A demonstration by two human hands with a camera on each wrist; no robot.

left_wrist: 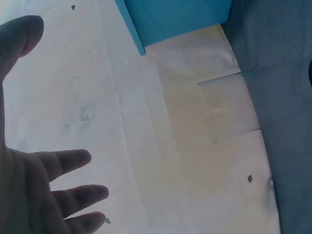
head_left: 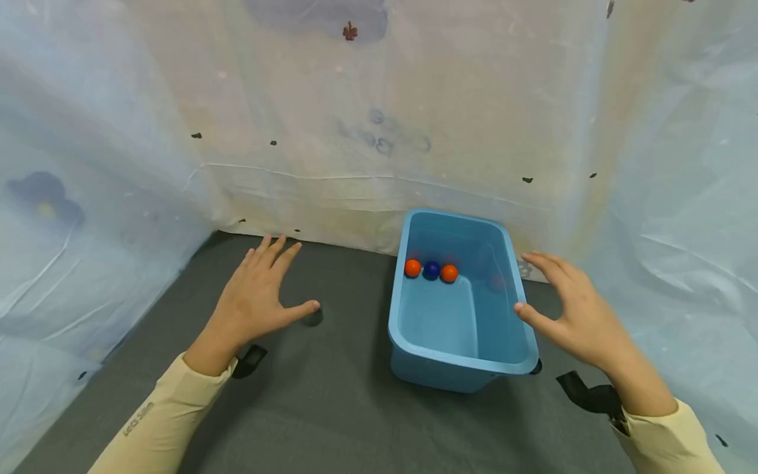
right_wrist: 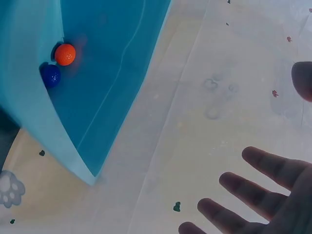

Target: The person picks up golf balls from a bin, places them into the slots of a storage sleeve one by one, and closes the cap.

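Both hands, left hand and right hand, spread empty beside blue bin holding three small balls.

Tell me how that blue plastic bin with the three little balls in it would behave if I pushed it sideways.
The blue bin looks like thin, light plastic, so it would probably slide easily on the grey mat. The two orange balls and the blue ball lie loose on its floor and would likely roll.
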